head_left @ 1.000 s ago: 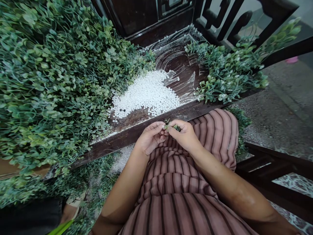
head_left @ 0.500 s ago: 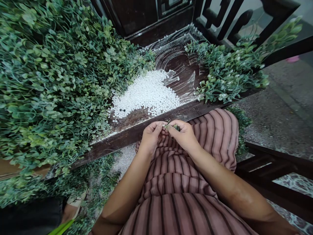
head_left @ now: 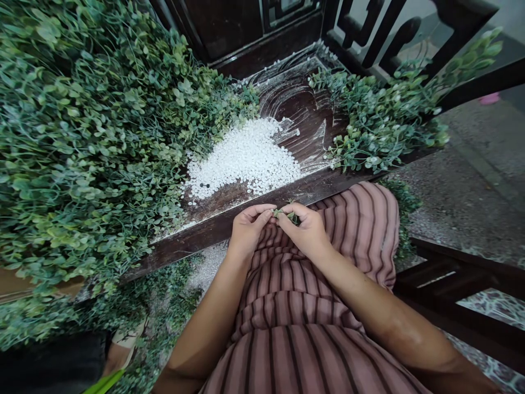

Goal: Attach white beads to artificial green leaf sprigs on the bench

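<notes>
My left hand (head_left: 248,229) and my right hand (head_left: 304,229) meet over my striped lap, just in front of a dark wooden bench (head_left: 262,200). Both pinch a small green leafy sprig (head_left: 286,214) between their fingertips. A heap of small white beads (head_left: 246,157) lies on the bench right behind my hands. What the left fingertips press against the sprig is too small to make out.
A big mound of green artificial foliage (head_left: 82,137) covers the bench's left side and spills to the floor. A smaller bunch of sprigs (head_left: 377,120) lies at the right end. A carved dark backrest (head_left: 369,27) rises behind. Grey floor (head_left: 471,191) lies to the right.
My hands have stayed together on the sprig, with the left fingers curling tighter and shifting slightly. Nothing else has moved.
</notes>
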Available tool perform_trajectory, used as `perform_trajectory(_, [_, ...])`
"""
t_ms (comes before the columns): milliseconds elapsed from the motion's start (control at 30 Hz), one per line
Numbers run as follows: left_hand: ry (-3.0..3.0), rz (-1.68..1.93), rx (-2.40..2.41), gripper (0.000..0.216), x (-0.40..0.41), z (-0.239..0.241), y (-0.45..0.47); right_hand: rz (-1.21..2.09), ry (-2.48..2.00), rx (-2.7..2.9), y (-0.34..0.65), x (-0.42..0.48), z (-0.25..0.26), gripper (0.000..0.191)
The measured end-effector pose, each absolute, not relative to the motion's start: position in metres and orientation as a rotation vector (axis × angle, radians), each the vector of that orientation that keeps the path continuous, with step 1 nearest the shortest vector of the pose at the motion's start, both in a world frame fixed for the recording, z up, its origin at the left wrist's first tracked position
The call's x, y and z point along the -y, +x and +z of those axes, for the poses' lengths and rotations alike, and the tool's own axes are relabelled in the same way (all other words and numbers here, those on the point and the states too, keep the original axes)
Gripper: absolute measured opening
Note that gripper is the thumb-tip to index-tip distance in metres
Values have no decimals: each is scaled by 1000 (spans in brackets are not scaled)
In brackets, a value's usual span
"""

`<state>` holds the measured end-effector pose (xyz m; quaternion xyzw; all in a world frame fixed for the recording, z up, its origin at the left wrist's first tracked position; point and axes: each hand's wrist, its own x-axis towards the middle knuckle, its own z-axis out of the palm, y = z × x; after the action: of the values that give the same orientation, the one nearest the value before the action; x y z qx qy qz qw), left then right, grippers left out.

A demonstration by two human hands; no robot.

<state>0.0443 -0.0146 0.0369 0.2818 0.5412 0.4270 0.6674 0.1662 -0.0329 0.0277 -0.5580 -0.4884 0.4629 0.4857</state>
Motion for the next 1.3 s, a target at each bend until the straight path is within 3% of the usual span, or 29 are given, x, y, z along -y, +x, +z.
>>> perform_trajectory(1300, [680,923,-1114,24,13,39,38,1155,-1300,1269,169,35,34,12])
